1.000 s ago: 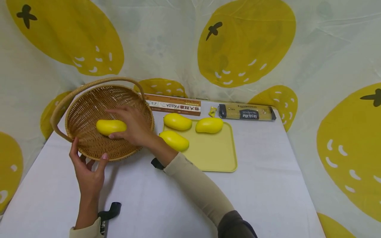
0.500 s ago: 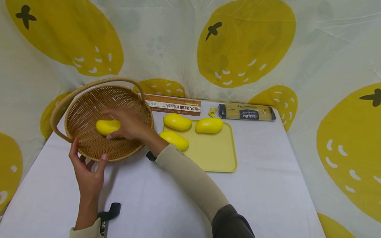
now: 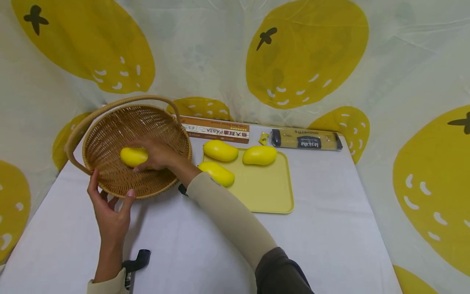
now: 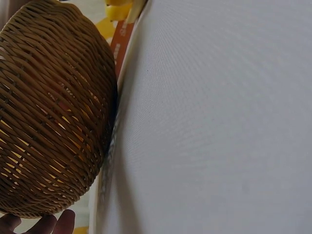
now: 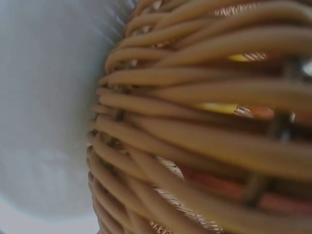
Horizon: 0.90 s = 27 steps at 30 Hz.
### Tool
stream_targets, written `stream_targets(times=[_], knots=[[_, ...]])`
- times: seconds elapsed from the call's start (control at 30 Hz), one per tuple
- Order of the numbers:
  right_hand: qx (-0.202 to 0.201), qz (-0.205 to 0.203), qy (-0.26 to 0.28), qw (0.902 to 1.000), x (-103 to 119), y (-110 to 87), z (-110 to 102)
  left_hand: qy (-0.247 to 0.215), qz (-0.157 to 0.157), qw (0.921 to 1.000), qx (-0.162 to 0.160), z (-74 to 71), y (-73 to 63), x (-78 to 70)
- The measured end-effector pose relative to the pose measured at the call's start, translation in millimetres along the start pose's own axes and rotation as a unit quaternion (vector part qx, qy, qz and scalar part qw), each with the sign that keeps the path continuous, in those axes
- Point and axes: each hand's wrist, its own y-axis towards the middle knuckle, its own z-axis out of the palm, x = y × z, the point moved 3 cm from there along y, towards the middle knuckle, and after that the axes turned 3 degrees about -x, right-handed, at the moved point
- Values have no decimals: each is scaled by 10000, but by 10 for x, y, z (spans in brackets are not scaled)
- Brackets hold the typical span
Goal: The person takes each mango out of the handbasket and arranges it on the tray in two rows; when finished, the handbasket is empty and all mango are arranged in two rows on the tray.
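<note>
In the head view, a wicker basket (image 3: 106,134) with an arched handle leans toward me at the left of the table. My left hand (image 3: 111,218) holds its near rim, thumb and fingers spread along the edge. Inside lies one yellow mango (image 3: 133,157). Reaching over the basket's right side, my right hand (image 3: 156,155) grips the mango's right end, thumb at the lower side and fingers along the upper side. In the left wrist view, the fingertips (image 4: 64,223) touch the woven underside. Basket weave fills most of the right wrist view, hiding the right hand.
Right of the basket, a pale yellow tray (image 3: 264,192) carries two mangoes (image 3: 220,151) at left and another mango (image 3: 260,155) at its back. A pasta box (image 3: 220,130), a small yellow packet (image 3: 263,138) and a spaghetti pack (image 3: 306,139) line the table's back.
My right hand has slid a little left and farther over the mango, covering more of its right end. The left hand and basket hold the same position.
</note>
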Motion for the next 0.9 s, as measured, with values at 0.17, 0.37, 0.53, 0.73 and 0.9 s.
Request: stream_targets(times=[0.17,0.37,0.53,0.73,0.9], knots=[[201,14,59,9998,-12,12,17,20,0,10000,12,8,-2,-11],[344,2,21,9994,-9,43,49,13,-50,10000,7,6,-6,-8],[581,350,86,9977,-16,44,83,36,-115,9999,-10,7,-2,-11],[852,217,80,9961,5,14,101,106,-159,9998,-23,4,-2,-12],[972,65,215,9950,21,-37,81,132,-182,9997,-17,2,-8,-9]])
